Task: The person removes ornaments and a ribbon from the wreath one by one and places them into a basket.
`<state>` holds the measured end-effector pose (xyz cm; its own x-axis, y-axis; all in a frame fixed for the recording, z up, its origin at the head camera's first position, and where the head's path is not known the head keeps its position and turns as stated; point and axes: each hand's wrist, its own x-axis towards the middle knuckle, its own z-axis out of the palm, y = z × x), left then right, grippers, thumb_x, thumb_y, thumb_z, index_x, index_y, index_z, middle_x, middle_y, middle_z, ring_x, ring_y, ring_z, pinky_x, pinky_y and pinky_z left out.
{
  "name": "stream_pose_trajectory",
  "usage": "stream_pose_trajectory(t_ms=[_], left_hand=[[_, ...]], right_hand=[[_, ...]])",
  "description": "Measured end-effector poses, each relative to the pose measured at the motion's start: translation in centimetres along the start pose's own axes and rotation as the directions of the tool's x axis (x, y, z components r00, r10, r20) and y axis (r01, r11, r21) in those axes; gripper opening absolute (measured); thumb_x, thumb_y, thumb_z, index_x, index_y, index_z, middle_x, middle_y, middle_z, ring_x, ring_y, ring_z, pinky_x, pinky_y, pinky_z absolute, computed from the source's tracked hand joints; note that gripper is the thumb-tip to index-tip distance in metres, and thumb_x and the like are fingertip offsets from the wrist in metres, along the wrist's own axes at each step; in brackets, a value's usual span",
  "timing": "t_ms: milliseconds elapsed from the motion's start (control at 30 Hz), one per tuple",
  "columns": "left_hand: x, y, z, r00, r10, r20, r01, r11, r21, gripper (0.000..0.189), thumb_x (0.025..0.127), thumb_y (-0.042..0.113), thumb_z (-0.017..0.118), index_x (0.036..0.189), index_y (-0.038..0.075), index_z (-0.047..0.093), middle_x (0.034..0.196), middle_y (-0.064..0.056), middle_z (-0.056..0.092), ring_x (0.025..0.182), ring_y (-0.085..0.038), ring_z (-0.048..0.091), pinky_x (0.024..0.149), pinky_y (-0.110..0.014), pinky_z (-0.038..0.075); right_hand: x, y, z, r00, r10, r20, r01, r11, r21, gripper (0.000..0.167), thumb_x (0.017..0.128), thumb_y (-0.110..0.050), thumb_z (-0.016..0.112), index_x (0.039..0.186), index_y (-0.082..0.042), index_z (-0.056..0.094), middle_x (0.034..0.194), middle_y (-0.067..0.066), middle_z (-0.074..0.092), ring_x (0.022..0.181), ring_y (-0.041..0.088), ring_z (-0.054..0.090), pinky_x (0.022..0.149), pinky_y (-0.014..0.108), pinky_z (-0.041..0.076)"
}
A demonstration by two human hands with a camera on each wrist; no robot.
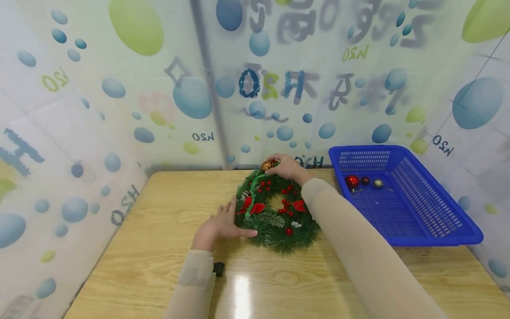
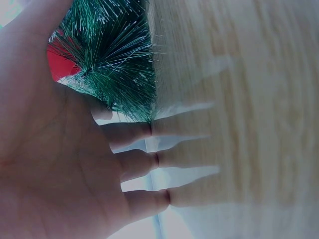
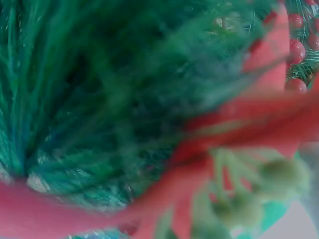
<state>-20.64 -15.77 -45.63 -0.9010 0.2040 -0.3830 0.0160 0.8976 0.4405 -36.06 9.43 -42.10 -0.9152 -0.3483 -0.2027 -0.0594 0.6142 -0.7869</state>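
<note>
A green Christmas wreath (image 1: 279, 239) with red berries, red petals (image 1: 255, 207) and pinecones lies on the wooden table. My left hand (image 1: 223, 223) rests at its left edge, fingers spread and fairly straight; the left wrist view shows the palm beside the green needles (image 2: 119, 74), with fingertips on the wood. At the wreath's far side my right hand (image 1: 287, 168) pinches a shiny gold ball ornament (image 1: 266, 165) between thumb and fingers. A green ribbon (image 1: 253, 195) curves across the wreath's left part. Blurred needles and a red petal (image 3: 199, 174) fill the right wrist view, hiding the right fingertips.
A blue plastic basket (image 1: 434, 241) stands at the table's right, holding a red ball (image 1: 352, 181), a small dark red ball (image 1: 365, 180) and a pale gold ball (image 1: 378, 183). A patterned curtain (image 1: 167, 133) hangs behind the table. A small black object (image 1: 218, 269) is beside the left wrist.
</note>
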Motion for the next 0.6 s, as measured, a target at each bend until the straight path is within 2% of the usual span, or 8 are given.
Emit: stream_pose_trajectory(t_ms=[133,167,233,333,400,500,600], left_hand=[[0.1,-0.1,0.0,1.0,0.003,-0.002,-0.003,1.0,0.013,0.143,0.078,0.082,0.076,0.172,0.013,-0.008,0.181,-0.017,0.009,0.166,-0.048,0.004,0.13,-0.073,0.014],[0.1,-0.2,0.0,1.0,0.004,-0.001,-0.004,1.0,0.017,0.143,0.078,0.083,0.075,0.172,0.013,-0.008,0.181,-0.018,0.009,0.166,-0.048,0.004,0.13,-0.073,0.014],[0.1,-0.2,0.0,1.0,0.005,-0.002,-0.005,1.0,0.02,0.143,0.078,0.083,0.075,0.172,0.013,-0.008,0.18,-0.018,0.009,0.166,-0.048,0.004,0.13,-0.073,0.014],[0.1,-0.2,0.0,1.0,0.006,-0.001,-0.006,1.0,0.019,0.143,0.078,0.083,0.075,0.172,0.014,-0.008,0.181,-0.017,0.009,0.166,-0.048,0.004,0.13,-0.073,0.014],[0.1,-0.2,0.1,1.0,0.005,-0.004,-0.005,1.0,0.012,0.143,0.078,0.082,0.076,0.172,0.014,-0.008,0.181,-0.017,0.009,0.166,-0.048,0.004,0.13,-0.073,0.013],[-0.1,-0.2,0.0,1.0,0.003,-0.004,-0.003,1.0,0.003,0.143,0.078,0.081,0.076,0.172,0.014,-0.008,0.181,-0.017,0.009,0.166,-0.048,0.004,0.13,-0.073,0.013],[-0.2,-0.1,0.0,1.0,0.004,-0.002,-0.004,1.0,0.001,0.143,0.078,0.081,0.076,0.172,0.014,-0.008,0.181,-0.017,0.009,0.166,-0.048,0.004,0.13,-0.073,0.013]], right_hand=[[0.0,-0.2,-0.2,1.0,-0.009,-0.009,0.009,1.0,0.015,0.056,0.102,-0.028,0.074,0.154,-0.02,0.055,0.101,0.003,0.068,0.048,0.013,0.026,0.055,0.034,0.037],[-0.1,-0.3,-0.2,1.0,-0.013,-0.008,0.013,1.0,0.021,0.055,0.102,-0.028,0.074,0.153,-0.02,0.055,0.104,0.007,0.069,0.049,0.013,0.026,0.054,0.033,0.036],[-0.3,-0.6,-0.3,1.0,-0.024,-0.018,0.024,0.999,0.022,0.053,0.102,-0.029,0.074,0.151,-0.02,0.057,0.123,0.01,0.068,0.05,0.013,0.027,0.052,0.032,0.036],[-0.4,-1.1,-0.4,0.999,-0.031,-0.034,0.032,0.999,0.016,0.052,0.101,-0.03,0.075,0.15,-0.021,0.058,0.138,0.015,0.061,0.05,0.014,0.027,0.051,0.031,0.035],[-0.5,-1.5,-0.6,0.999,-0.031,-0.043,0.032,0.999,0.022,0.051,0.101,-0.031,0.076,0.149,-0.022,0.059,0.142,0.016,0.058,0.05,0.014,0.028,0.05,0.032,0.035],[-1.0,-2.2,-1.0,0.998,-0.039,-0.041,0.04,0.999,0.026,0.053,0.102,-0.032,0.075,0.15,-0.023,0.057,0.134,0.013,0.063,0.052,0.014,0.03,0.052,0.033,0.036],[-1.6,-3.1,-1.9,0.997,-0.062,-0.048,0.064,0.998,0.03,0.055,0.103,-0.033,0.074,0.153,-0.022,0.055,0.107,0.006,0.069,0.052,0.013,0.032,0.055,0.035,0.037]])
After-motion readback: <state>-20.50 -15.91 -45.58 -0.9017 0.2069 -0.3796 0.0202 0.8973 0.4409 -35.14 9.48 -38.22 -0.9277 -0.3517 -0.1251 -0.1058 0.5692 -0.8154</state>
